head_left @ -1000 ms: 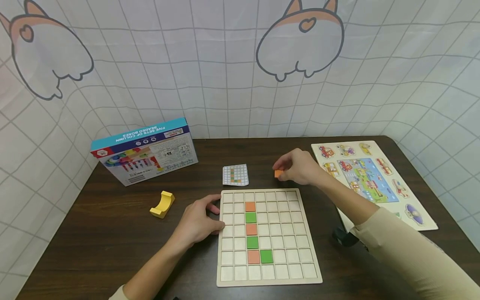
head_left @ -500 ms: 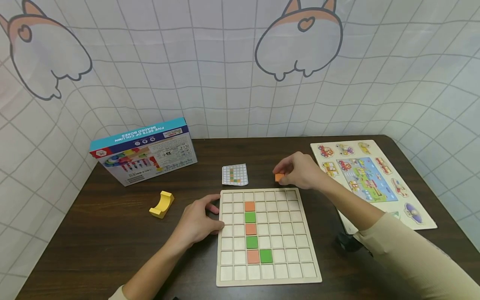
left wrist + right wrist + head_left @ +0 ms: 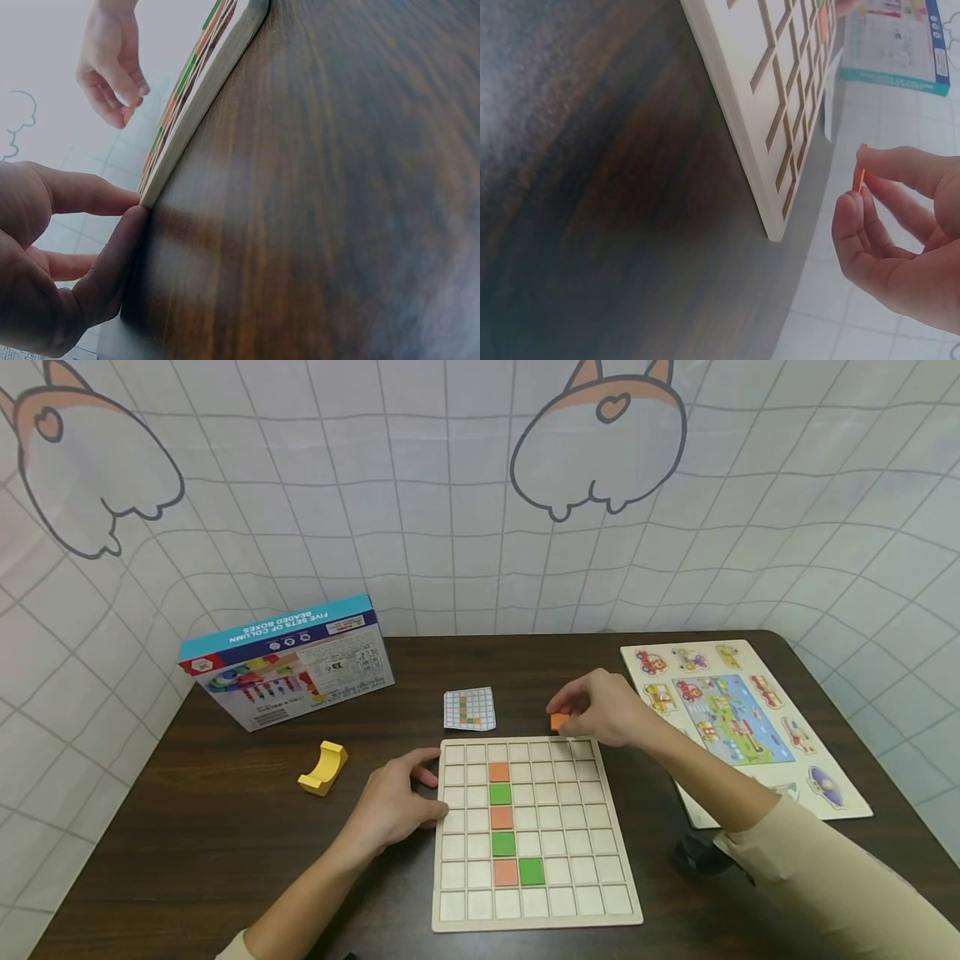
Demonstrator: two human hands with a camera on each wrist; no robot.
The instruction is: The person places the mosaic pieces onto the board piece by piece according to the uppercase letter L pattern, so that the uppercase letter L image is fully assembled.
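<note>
Right hand (image 3: 603, 707) pinching orange tile (image 3: 559, 721), held flat

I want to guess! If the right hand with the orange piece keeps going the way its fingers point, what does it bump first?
Probably the small pattern card; the right hand with the orange tile points left, though depth is unclear.
</note>
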